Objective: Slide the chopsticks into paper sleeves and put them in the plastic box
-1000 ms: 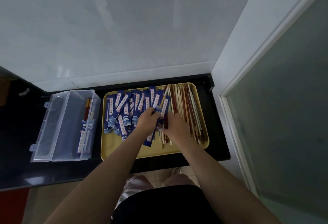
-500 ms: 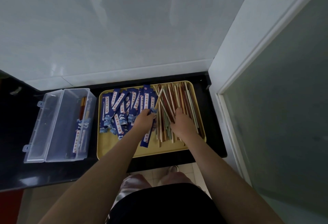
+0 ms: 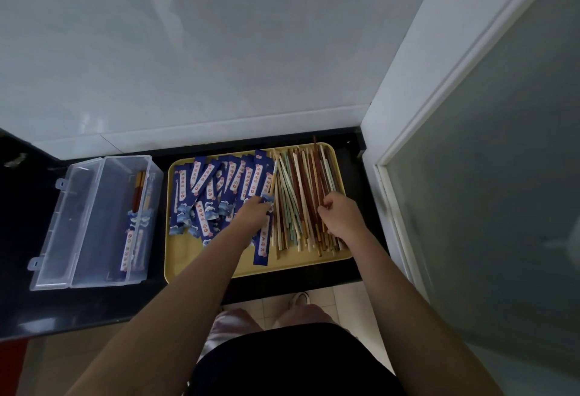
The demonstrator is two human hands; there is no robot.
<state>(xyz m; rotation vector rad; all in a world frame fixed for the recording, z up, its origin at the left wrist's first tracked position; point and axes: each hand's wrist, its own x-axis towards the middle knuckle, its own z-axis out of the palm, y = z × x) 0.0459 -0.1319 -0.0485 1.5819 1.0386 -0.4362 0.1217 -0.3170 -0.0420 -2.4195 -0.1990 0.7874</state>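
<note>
A yellow tray [image 3: 194,257] holds a heap of blue paper sleeves [image 3: 213,185] on its left half and a pile of loose chopsticks [image 3: 298,188] on its right half. My left hand [image 3: 252,215] grips one blue sleeve [image 3: 263,246] at the seam between the two piles. A pale chopstick [image 3: 275,172] pokes out of that sleeve's far end. My right hand [image 3: 342,216] lies over the loose pile, fingers curled, fingertips pinching a brown chopstick [image 3: 315,157]. The clear plastic box [image 3: 94,194] stands open left of the tray with a few sleeved chopsticks [image 3: 135,226] along its right wall.
Tray and box sit on a black counter [image 3: 47,311] against a white wall. A white door frame [image 3: 395,194] with frosted glass closes off the right side. The box's lid [image 3: 59,232] lies folded out to the left.
My right hand has shifted right across the loose chopsticks and curled its fingers. My left hand keeps hold of the sleeve, whose chopstick now points up along the pile's left edge.
</note>
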